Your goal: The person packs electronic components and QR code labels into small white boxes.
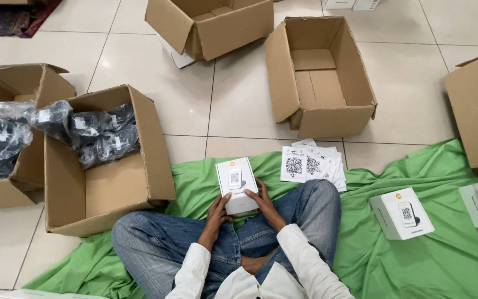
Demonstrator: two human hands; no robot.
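2 hands (242, 207) on 1 white box (237, 185)

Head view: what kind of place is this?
Likely an improvised floor packing spot: open brown cardboard cartons on pale tiles, one carton of black bagged items, and both hands holding a small white product box over green cloth.

Cloth: green sheet (416, 260) on tiled floor (139, 66)
Cartons: open empty box (319, 75)
Left carton (100, 182): probably bagged black cables (103, 135)
Cards: fanned stack (313, 164)
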